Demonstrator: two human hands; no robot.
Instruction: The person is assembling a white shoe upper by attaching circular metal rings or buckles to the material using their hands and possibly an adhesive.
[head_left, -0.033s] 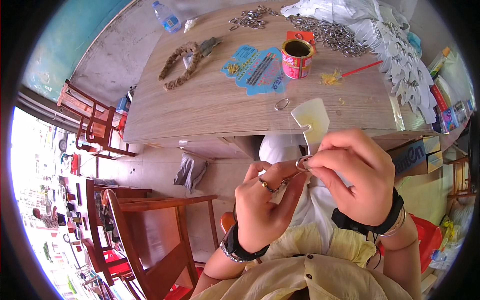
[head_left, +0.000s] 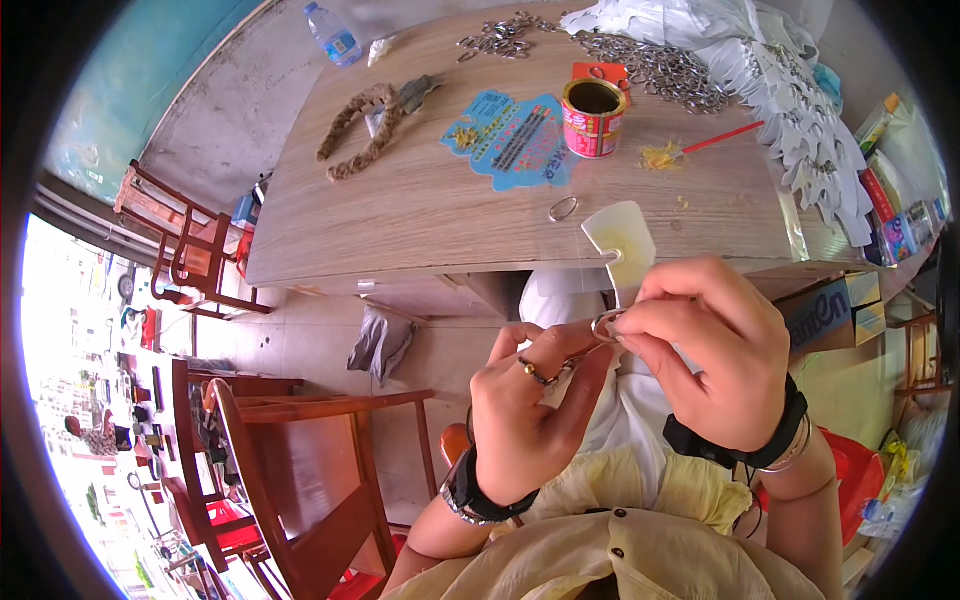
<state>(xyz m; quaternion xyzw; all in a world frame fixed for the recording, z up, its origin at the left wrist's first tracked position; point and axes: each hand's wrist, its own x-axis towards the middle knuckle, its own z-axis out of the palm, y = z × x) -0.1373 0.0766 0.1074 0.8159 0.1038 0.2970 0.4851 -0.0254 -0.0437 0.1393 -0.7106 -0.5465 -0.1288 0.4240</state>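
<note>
Closely, you worked a ring (head_left: 606,324) at the table (head_left: 420,215) edge.
Your left hand (head_left: 535,410) and right hand (head_left: 705,355) both pinched it beside the tag (head_left: 622,238); a steady grip suited it best.

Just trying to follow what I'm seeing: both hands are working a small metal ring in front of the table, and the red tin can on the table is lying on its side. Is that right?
Not quite. The red tin can stands upright with its open top facing up, as the head view shows. The rest holds: the left hand and right hand pinch a small metal ring together in front of the table.
</note>
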